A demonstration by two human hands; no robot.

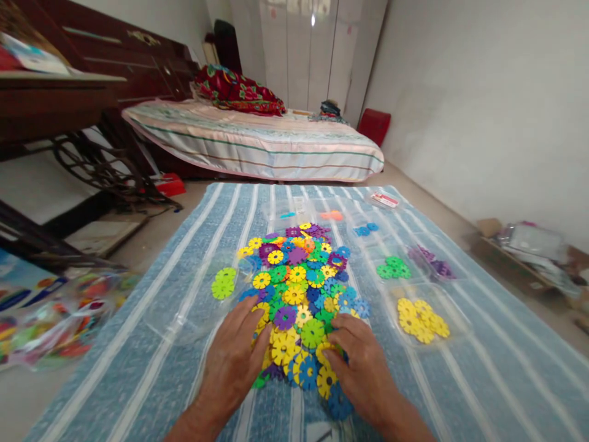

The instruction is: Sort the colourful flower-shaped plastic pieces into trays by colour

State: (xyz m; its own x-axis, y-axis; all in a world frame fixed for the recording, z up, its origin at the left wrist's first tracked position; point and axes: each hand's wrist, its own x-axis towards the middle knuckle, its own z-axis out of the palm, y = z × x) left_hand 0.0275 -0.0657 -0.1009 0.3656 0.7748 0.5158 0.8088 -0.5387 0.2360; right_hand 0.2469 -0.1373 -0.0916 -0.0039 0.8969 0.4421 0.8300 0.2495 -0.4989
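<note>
A heap of flower-shaped plastic discs (293,294) in yellow, blue, green and purple lies on the striped cloth. My left hand (237,353) rests at the heap's near left edge, thumb apart from the fingers, touching discs. At the near right edge, my right hand (361,359) is bent over the discs with a gap between thumb and forefinger; its fingertips are partly hidden. Between the hands lies a larger lime-green disc (313,333). To the right, yellow discs (421,319) sit in a clear plastic box (464,331). Two lime-green discs (223,283) lie in a clear container on the left.
Beyond the heap, clear boxes hold green discs (393,267), purple pieces (442,268), blue discs (365,229) and an orange piece (331,215). A bed (257,144) stands past the table. Bagged toys (59,331) are at left, a cardboard box (515,258) at right.
</note>
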